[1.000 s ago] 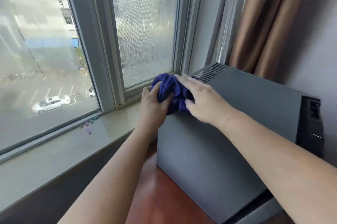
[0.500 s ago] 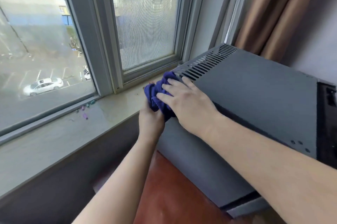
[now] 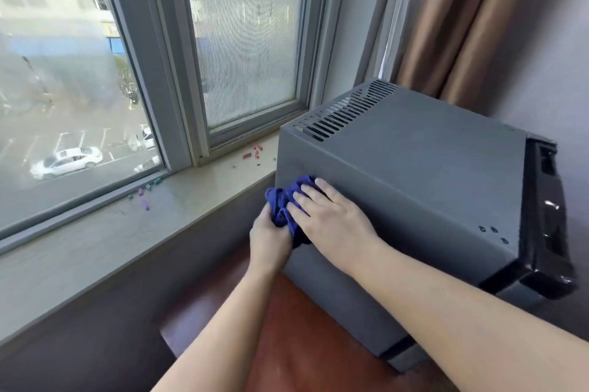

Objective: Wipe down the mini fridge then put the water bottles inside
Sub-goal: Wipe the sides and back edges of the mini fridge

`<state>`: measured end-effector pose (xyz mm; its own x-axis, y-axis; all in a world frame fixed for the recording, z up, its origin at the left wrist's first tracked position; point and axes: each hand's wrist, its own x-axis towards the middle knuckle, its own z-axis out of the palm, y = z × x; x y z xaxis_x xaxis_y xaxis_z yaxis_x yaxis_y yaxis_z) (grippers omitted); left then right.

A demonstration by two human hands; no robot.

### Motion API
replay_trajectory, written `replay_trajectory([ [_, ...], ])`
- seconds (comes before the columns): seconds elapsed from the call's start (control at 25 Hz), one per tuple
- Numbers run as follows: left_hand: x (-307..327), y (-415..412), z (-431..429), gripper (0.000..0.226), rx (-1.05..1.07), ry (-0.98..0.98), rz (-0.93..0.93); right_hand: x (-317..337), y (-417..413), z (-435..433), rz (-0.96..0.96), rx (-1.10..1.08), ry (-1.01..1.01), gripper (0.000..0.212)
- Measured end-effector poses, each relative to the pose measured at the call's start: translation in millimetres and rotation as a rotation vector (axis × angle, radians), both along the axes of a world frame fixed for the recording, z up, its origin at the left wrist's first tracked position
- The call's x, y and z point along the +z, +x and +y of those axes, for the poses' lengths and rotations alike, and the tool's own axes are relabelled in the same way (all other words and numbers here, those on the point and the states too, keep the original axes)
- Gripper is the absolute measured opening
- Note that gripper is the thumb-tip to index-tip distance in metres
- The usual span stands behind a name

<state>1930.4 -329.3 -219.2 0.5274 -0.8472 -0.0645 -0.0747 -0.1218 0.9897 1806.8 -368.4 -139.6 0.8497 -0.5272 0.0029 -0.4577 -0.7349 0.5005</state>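
A dark grey mini fridge (image 3: 414,168) stands on a reddish wooden surface, with vent slots along its far top edge and its black door at the right. A bunched blue cloth (image 3: 282,200) lies against the fridge's left side near the back corner. My right hand (image 3: 331,219) presses flat on the cloth with straight fingers. My left hand (image 3: 269,237) grips the cloth's lower part from beneath. No water bottles are in view.
A pale stone windowsill (image 3: 127,226) runs along the left, with small coloured bits (image 3: 145,197) scattered on it. The window frame (image 3: 165,73) rises behind it. Brown curtains (image 3: 446,25) hang behind the fridge. The reddish wooden surface (image 3: 302,344) extends in front.
Both hands and the cloth have moved from the fridge's top back corner down onto its left side. The camera view has risen and pulled back.
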Motion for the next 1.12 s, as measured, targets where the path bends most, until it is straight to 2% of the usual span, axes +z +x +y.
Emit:
replay_trajectory([
  [0.08, 30.2, 17.0, -18.3, 0.036, 0.033, -0.146, 0.032, 30.9, 9.5, -6.3, -0.143, 0.004, -0.091, 0.055],
  [0.16, 64.1, 26.1, -29.8, 0.036, 0.049, -0.289, 0.017, 61.8, 11.2, -8.4, -0.274, 0.003, -0.139, 0.052],
  [0.28, 95.1, 15.4, -30.5, 0.033, 0.064, -0.413, -0.043, 92.8, 3.6, -1.7, -0.330, -0.059, -0.083, 0.056],
  [0.4, 88.0, 8.2, -30.8, 0.033, 0.105, -0.427, -0.012, 88.6, 0.3, 6.7, -0.343, -0.020, -0.093, 0.060],
  [0.52, 57.0, -0.2, -26.5, 0.032, 0.187, -0.378, -0.026, 47.6, 5.6, 12.2, -0.343, 0.012, -0.079, 0.065],
  [0.64, -1.6, -23.8, -20.4, 0.031, 0.178, -0.237, 0.025, -20.5, -7.1, 12.1, -0.280, -0.031, -0.032, 0.071],
  [0.92, -127.3, -47.4, 0.8, 0.037, -0.010, 0.077, 0.135, -161.8, -48.8, 29.7, -0.317, -0.163, 0.193, 0.062],
  [1.0, -160.2, -67.0, 13.9, 0.038, -0.136, 0.148, 0.290, -191.0, -73.3, 44.5, -0.307, -0.217, 0.256, 0.062],
  [1.12, -176.7, -110.7, 45.5, 0.039, -0.258, 0.326, 0.854, -216.6, -121.4, 72.4, -0.352, -0.330, 0.374, 0.066],
])
